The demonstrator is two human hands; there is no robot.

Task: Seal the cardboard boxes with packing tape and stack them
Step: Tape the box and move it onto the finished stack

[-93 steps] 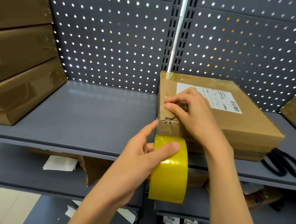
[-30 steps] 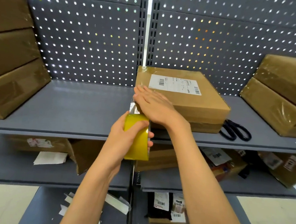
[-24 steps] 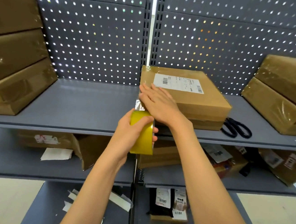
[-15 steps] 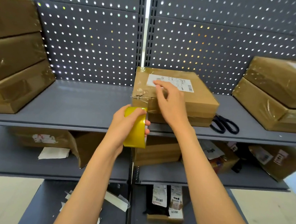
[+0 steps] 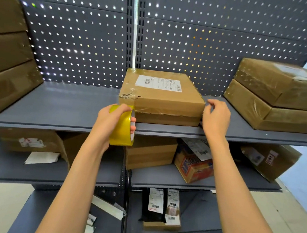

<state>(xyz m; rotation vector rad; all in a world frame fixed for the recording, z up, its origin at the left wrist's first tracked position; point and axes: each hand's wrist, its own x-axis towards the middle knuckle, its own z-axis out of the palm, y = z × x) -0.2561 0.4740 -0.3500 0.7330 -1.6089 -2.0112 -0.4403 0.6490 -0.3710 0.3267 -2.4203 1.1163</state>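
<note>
So far the stack of three taped boxes (image 5: 8,55) at the left end of the shelf (image 5: 65,104) looks finished, and my left hand (image 5: 109,123) has its grip curled round the yellow roll of packing tape (image 5: 122,130), held just off the front left corner of the labelled cardboard box (image 5: 162,96) in the middle. My right hand (image 5: 215,117) sits at that box's right side, fingers loosely bent, touching but not clasping it. It seems partly taped and unstacked; two wrapped boxes (image 5: 280,96) lie far right.
</note>
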